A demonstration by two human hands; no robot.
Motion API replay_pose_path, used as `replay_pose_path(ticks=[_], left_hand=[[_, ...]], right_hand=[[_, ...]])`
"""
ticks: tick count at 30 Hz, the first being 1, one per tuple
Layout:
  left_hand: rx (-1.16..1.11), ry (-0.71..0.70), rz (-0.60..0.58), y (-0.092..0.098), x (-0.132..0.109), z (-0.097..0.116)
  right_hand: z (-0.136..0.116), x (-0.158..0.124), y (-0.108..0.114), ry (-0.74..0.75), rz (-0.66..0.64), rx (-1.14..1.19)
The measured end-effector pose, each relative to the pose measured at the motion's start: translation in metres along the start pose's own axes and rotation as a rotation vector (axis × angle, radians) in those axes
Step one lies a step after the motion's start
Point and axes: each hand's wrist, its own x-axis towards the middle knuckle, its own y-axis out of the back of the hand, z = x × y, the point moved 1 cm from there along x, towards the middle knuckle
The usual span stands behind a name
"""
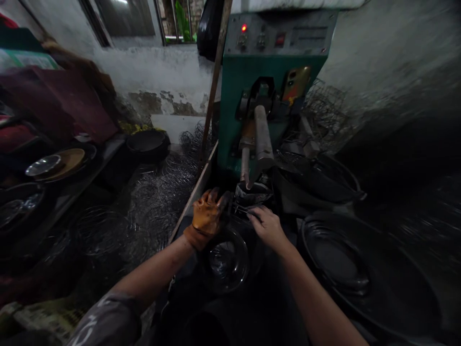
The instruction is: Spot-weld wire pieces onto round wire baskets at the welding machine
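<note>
My left hand (pixel 209 215), in an orange work glove with darkened fingers, is closed around the left end of a thin metal wire piece (pixel 242 208); its fingertips are partly lost in shadow. The bare right hand (pixel 265 225) pinches the other end between thumb and fingers. Just beyond both hands are the lower rod (pixel 245 166) and the thicker upper arm (pixel 263 134) of a green machine (pixel 230 105). Below the wire, in front of my body, lies a ring-shaped bundle of shiny wire (pixel 239 278), dimly lit.
Wire coils (pixel 154 192) are heaped on the floor at left. A wide dark basin (pixel 403 288) holding rings stands at right, with another dark basin (pixel 324 180) behind it. A wooden pole (pixel 212 91) leans beside the machine, whose red lamp (pixel 244 28) glows.
</note>
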Motion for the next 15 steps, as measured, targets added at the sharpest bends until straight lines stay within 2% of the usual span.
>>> replay_pose_path(ticks=[5,10,15], left_hand=[[-0.105,-0.204,0.053,-0.017,0.018,-0.005],[-0.19,-0.242,0.121,-0.044,0.021,-0.011],[-0.215,-0.283,0.18,-0.054,0.014,-0.01]], right_hand=[[0.0,0.008,0.008,0.021,0.02,0.011],[0.012,0.0,0.011,-0.015,0.071,0.015],[0.019,-0.003,0.006,-0.028,0.081,0.041]])
